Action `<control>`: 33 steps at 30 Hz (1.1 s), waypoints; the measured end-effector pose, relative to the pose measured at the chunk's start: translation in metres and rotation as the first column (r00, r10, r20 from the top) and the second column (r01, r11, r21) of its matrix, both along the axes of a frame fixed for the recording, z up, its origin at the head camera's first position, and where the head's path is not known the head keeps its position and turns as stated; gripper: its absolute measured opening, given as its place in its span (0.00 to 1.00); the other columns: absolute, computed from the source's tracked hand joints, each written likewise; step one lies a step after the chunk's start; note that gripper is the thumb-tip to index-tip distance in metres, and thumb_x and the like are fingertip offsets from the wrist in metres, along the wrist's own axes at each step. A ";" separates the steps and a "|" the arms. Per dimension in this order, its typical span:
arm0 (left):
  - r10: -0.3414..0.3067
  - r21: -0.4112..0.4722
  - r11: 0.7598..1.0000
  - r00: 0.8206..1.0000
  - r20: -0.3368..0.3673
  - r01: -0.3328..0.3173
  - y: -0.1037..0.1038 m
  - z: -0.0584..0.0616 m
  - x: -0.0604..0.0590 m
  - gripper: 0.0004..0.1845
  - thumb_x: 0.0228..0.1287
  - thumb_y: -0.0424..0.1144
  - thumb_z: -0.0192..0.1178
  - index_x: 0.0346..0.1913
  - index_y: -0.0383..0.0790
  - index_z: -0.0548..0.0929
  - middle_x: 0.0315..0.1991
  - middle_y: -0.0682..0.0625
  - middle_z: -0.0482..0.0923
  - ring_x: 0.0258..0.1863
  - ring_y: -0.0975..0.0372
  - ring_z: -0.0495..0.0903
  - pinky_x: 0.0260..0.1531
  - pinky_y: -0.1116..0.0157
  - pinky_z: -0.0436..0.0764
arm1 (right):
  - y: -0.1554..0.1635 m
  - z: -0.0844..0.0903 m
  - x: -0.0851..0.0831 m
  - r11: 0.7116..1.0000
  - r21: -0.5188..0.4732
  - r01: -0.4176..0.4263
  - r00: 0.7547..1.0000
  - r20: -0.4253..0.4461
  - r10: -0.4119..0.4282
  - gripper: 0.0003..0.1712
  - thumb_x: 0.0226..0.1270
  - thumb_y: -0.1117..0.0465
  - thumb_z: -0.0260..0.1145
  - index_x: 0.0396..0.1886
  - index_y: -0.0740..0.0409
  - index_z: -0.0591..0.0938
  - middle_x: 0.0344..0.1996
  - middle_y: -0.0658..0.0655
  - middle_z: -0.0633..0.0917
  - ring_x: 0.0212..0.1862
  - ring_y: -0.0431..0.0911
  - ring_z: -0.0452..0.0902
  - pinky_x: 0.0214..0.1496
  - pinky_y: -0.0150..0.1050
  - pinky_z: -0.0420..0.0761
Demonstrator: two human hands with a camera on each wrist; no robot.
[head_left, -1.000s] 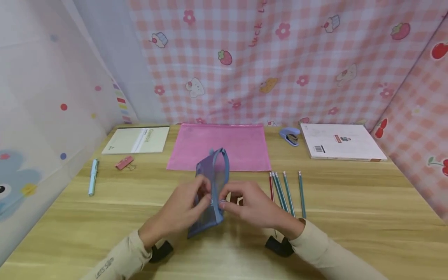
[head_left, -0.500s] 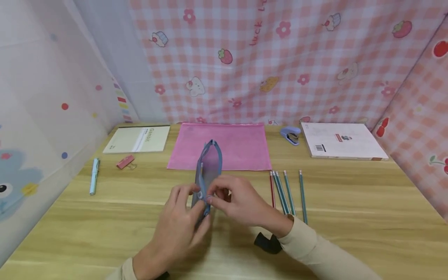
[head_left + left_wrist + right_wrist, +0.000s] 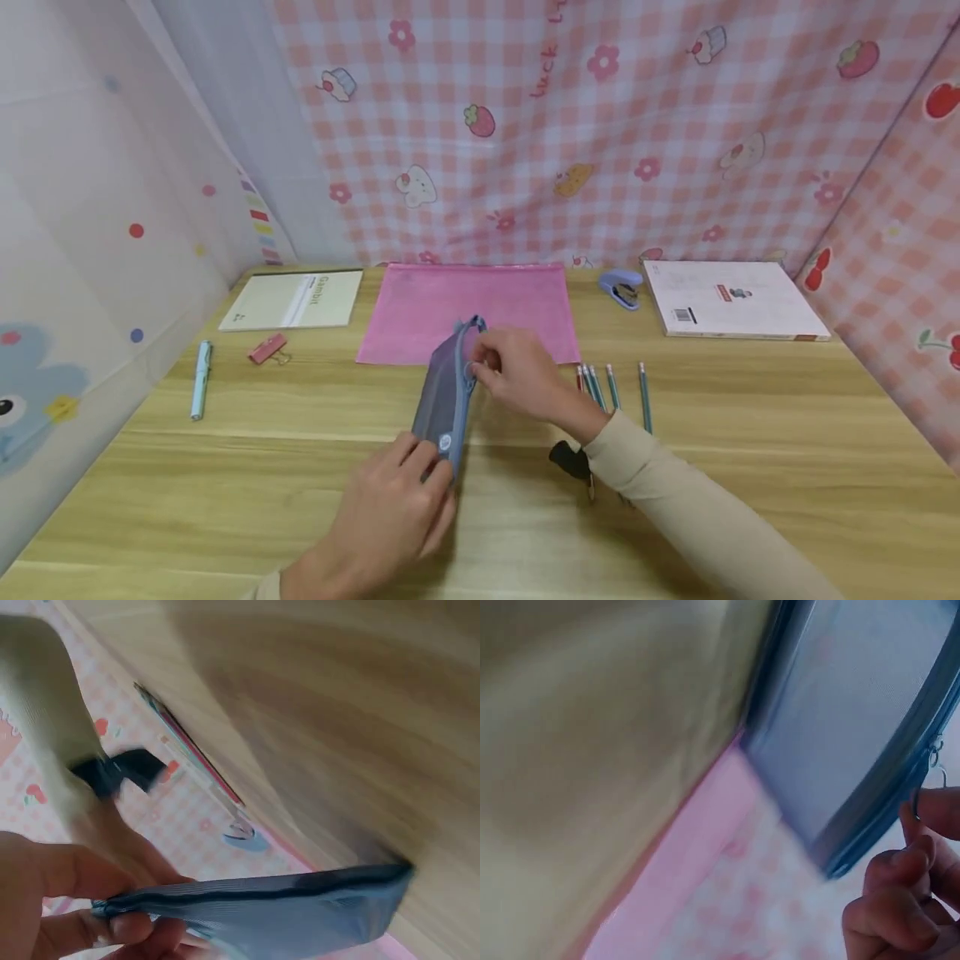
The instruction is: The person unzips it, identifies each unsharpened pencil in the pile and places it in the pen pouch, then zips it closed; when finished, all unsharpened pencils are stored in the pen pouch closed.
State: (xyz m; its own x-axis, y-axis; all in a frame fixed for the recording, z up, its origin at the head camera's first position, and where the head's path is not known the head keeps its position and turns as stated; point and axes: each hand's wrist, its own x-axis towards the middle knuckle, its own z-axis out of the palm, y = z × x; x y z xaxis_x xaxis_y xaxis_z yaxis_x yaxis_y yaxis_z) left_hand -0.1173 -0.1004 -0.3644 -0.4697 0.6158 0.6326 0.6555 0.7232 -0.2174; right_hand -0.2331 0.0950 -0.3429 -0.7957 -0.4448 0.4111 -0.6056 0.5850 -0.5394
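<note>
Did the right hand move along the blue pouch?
Yes. The right hand slid away along the blue pouch, toward the pink folder.

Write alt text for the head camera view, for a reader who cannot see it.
Two hands hold a blue mesh pencil pouch upright on a wooden desk: the left hand grips its near end, the right hand pinches the zipper near the far end. Pencils lie to the right, a pink folder behind.

Bright, even light with soft shadows; head view bends at edges, both wrist views motion-blurred.
</note>
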 end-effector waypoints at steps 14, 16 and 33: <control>0.013 -0.165 0.986 0.999 0.046 -0.005 0.003 -0.008 0.014 0.07 0.58 0.35 0.55 0.26 0.42 0.81 0.27 0.51 0.78 0.28 0.61 0.72 0.20 0.67 0.75 | -0.010 -0.010 -0.078 0.995 0.032 0.096 0.979 0.176 -0.100 0.05 0.70 0.66 0.62 0.35 0.61 0.84 0.30 0.58 0.87 0.31 0.45 0.79 0.33 0.30 0.76; 0.009 -0.186 0.983 0.997 0.078 0.006 0.004 -0.007 0.015 0.03 0.52 0.38 0.64 0.27 0.43 0.82 0.28 0.51 0.79 0.28 0.61 0.73 0.20 0.68 0.75 | -0.009 -0.011 -0.075 0.998 0.013 0.061 0.974 0.216 -0.062 0.07 0.71 0.67 0.60 0.41 0.61 0.84 0.35 0.60 0.88 0.34 0.48 0.82 0.34 0.31 0.79; 0.261 -0.289 0.927 0.965 0.040 -0.239 -0.036 0.000 0.017 0.11 0.46 0.40 0.72 0.26 0.42 0.79 0.23 0.48 0.76 0.24 0.57 0.76 0.17 0.62 0.74 | 0.070 0.000 -0.025 0.984 -0.004 -0.180 0.918 0.359 0.169 0.16 0.66 0.75 0.54 0.39 0.59 0.86 0.28 0.64 0.85 0.23 0.40 0.73 0.25 0.32 0.74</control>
